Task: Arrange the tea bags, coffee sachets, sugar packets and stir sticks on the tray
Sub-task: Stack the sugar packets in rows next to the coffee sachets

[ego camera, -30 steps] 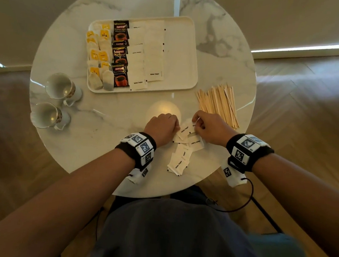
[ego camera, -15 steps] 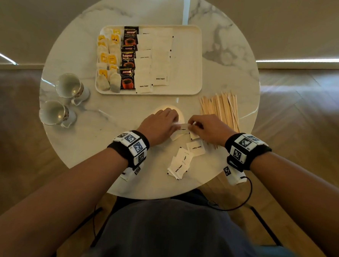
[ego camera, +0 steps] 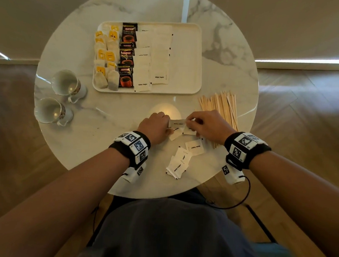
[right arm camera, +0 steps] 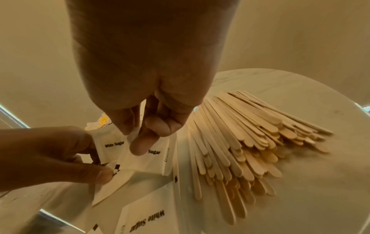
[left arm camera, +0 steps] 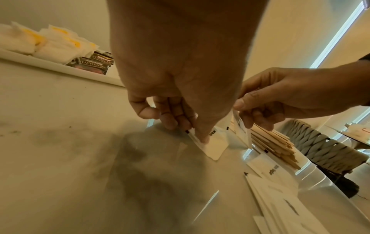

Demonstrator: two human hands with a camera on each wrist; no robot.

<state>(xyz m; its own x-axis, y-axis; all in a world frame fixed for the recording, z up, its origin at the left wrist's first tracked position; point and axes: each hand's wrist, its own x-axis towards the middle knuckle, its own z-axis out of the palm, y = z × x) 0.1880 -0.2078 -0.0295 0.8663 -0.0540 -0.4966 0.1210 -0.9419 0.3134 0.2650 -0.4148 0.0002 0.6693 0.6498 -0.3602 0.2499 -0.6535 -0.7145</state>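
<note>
Currently, item in hand: a sugar packet (ego camera: 177, 122), pinched at its left end by the left hand (ego camera: 154, 128) and at its right end by the right hand (ego camera: 208, 126), long axis running side to side between them, just above the table (ego camera: 104, 144). Left hand also grips further packets beneath; how many is hard to tell. Loose sugar packets (ego camera: 179, 161) lie near, toward the person. Stir sticks (ego camera: 219, 105) lie in a fanned heap just beyond the right hand. Tray (ego camera: 187, 58) sits well beyond both hands, holding tea bags (ego camera: 105, 59), coffee sachets (ego camera: 127, 55) and two columns of sugar; its right part is bare. Two cups (ego camera: 56, 97) stand left.
</note>
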